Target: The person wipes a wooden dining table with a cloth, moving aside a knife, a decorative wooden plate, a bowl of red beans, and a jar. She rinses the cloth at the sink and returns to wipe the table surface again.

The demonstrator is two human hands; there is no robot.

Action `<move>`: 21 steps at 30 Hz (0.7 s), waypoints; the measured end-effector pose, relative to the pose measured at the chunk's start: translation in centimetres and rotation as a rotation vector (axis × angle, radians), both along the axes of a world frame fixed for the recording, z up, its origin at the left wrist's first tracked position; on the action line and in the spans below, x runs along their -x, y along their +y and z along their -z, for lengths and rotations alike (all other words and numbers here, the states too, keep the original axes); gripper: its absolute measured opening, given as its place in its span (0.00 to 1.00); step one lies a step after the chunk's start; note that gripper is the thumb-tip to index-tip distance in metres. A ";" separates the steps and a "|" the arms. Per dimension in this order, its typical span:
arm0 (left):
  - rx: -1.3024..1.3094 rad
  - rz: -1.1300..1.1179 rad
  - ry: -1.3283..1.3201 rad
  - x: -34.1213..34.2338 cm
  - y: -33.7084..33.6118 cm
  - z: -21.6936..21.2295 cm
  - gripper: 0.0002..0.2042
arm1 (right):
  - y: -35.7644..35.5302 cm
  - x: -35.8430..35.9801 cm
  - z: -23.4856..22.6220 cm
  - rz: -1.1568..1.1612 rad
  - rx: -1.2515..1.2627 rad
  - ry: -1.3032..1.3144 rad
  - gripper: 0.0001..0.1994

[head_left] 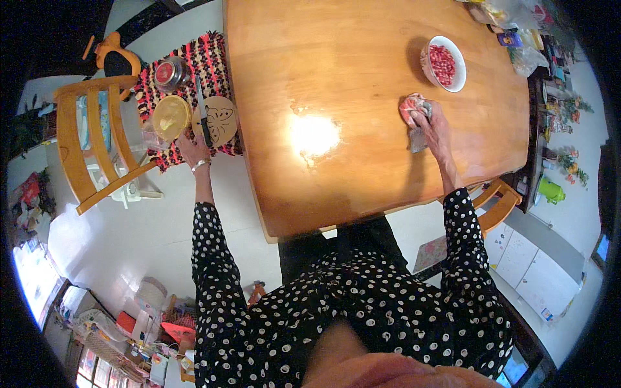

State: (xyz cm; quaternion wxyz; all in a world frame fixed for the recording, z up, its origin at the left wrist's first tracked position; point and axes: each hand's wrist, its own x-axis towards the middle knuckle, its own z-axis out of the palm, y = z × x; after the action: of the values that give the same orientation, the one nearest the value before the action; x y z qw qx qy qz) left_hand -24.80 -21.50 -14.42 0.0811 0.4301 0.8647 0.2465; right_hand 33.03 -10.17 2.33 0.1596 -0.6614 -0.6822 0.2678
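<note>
My right hand (pixel 436 132) is closed around a crumpled red, white and grey cloth (pixel 414 108), which rests on the wooden table (pixel 362 174). Part of the cloth hangs out below the fingers. Just beyond it stands a white bowl (pixel 460 76) of red seeds or small berries (pixel 442 63). Over the chair seat at the left, my left hand (pixel 192 150) has its fingers apart, next to a round yellow dish (pixel 171 117) and a black-handled knife (pixel 206 130). Whether its fingertips touch the dish, I cannot tell. A round board (pixel 223 123) with a butterfly outline lies beside the knife.
A striped woven mat (pixel 212 55) covers the wooden chair (pixel 74 145), with a red-topped jar (pixel 171 74) at its far end. Plastic bags (pixel 527 61) and packages crowd the table's far right corner. Another chair (pixel 498 207) stands at the right.
</note>
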 end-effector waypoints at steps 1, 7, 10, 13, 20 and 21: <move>-0.051 0.020 -0.036 -0.8 0.2 -2.2 0.23 | 0.1 -0.1 -0.7 -0.060 0.033 0.020 0.18; -0.249 0.415 0.013 -10.1 -0.3 -13.8 0.27 | 0.4 2.5 -5.5 0.015 0.062 0.342 0.18; -0.158 0.715 0.084 -17.2 0.6 -17.4 0.29 | 0.5 4.6 -6.9 -0.055 0.168 0.453 0.19; -0.082 0.796 -0.185 -22.1 2.2 -19.1 0.28 | 0.8 4.2 -7.4 -0.041 0.156 0.504 0.22; 0.005 0.673 -0.824 -30.5 11.0 -15.6 0.28 | 2.5 -6.3 -5.9 0.371 0.234 0.550 0.20; 0.035 0.630 -0.887 -31.9 12.6 -14.8 0.28 | 2.7 -7.9 -5.5 0.383 0.273 0.512 0.19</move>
State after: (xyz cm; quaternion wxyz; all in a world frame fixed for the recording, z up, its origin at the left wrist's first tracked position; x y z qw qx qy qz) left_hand 7.07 -8.92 0.38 0.5152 0.5216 0.5808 0.3537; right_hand 40.93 -7.51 7.83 0.2830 -0.7041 -0.4415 0.4788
